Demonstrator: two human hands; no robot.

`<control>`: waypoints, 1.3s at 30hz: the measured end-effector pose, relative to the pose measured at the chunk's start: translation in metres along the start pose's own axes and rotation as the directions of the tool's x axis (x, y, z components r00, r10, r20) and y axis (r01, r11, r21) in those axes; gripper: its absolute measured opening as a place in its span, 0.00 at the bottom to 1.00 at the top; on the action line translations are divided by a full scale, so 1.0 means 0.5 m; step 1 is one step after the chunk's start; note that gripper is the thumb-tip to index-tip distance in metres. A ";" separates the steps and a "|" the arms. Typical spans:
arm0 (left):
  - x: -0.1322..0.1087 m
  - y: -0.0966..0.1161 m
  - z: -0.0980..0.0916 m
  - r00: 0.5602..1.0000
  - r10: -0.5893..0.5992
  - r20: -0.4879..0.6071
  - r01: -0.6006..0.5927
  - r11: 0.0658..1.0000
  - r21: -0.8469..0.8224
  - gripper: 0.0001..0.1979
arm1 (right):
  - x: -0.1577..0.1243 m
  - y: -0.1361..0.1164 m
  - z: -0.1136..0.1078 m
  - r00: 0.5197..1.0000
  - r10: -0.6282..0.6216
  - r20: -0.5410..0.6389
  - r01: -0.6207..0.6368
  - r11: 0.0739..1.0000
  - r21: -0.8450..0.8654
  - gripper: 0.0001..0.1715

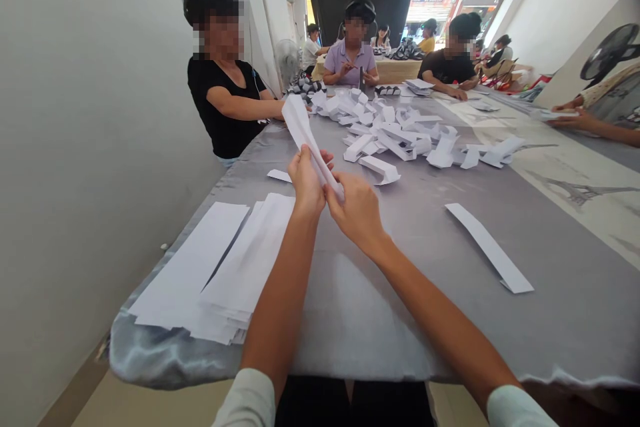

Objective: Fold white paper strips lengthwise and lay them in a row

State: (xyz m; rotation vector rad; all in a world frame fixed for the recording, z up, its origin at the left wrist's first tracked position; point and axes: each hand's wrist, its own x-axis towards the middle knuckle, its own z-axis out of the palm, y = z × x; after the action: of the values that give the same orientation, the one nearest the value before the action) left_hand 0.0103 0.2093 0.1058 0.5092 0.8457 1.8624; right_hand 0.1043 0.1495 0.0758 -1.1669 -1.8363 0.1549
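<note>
- pale sleeves point(247, 400) end at bare forearms point(280, 300) reaching out over the table.
- left hand point(306, 181) curls its fingers closed around a folded paper strip point(300, 127), held up in the air; right hand point(357, 212) pinches the strip's lower end.
- that strip seems light, thin and easily creased, firmest along its fold, so the folded edge looks the best place for a gentle hold.
- stacked white paper sheets point(220, 267), smooth and flat, lie left of the hands on a gray satin tablecloth point(380, 320).
- a loose paper strip point(490, 247) lies to the right; a heap of folded paper pieces point(390, 133), angular and springy-looking, sits farther ahead.
</note>
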 end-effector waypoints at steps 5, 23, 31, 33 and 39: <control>0.012 -0.001 -0.008 0.998 0.037 -0.057 -0.037 0.999 0.004 0.13 | 0.007 0.017 -0.002 0.989 0.065 0.136 -0.078 0.993 0.086 0.23; 0.072 0.000 -0.056 0.983 0.047 -0.179 -0.083 0.976 -0.202 0.09 | 0.063 0.094 -0.111 0.917 0.107 0.384 -0.337 0.722 0.604 0.23; 0.074 0.023 -0.053 0.972 -0.111 -0.208 0.041 0.948 -0.315 0.03 | 0.070 0.134 -0.173 0.918 0.109 0.382 -0.337 0.720 0.607 0.23; 0.078 0.028 -0.057 0.968 -0.138 -0.209 0.061 0.939 -0.337 0.04 | 0.071 0.139 -0.175 0.921 0.139 0.364 -0.356 0.680 0.641 0.24; 0.075 0.029 -0.054 0.963 -0.236 -0.133 0.178 0.921 -0.346 0.03 | 0.070 0.124 -0.142 0.943 0.128 0.306 -0.320 0.594 0.738 0.26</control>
State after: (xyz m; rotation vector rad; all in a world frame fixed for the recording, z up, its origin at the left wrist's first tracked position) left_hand -0.0325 0.2305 0.0979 0.0443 0.6496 1.8182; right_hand 0.1936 0.1858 0.1049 -0.7373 -1.4979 1.1724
